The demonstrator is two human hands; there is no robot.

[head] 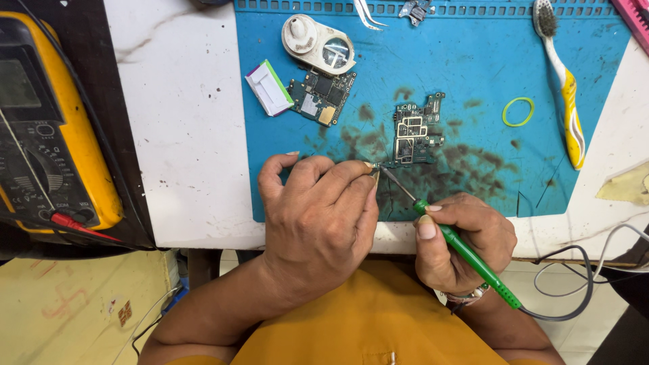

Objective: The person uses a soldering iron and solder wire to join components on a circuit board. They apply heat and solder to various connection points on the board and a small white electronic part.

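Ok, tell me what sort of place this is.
Probably an electronics repair bench: bare circuit boards lie on a stained blue work mat, the right hand holds a green soldering iron, and a yellow multimeter sits alongside.

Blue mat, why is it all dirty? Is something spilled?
Yes. Dark smudges stain the blue mat around the circuit board and near the soldering iron tip; they look like burn or residue marks, not fresh liquid.

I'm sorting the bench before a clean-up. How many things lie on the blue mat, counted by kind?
Circuit boards: 2
Magnifier loupe: 1
Toothbrush: 1
Rubber band, green: 1
Small white block with green and purple edges: 1
Tweezers, at the top edge: 1
Small metal part, top edge: 1
Total: 8
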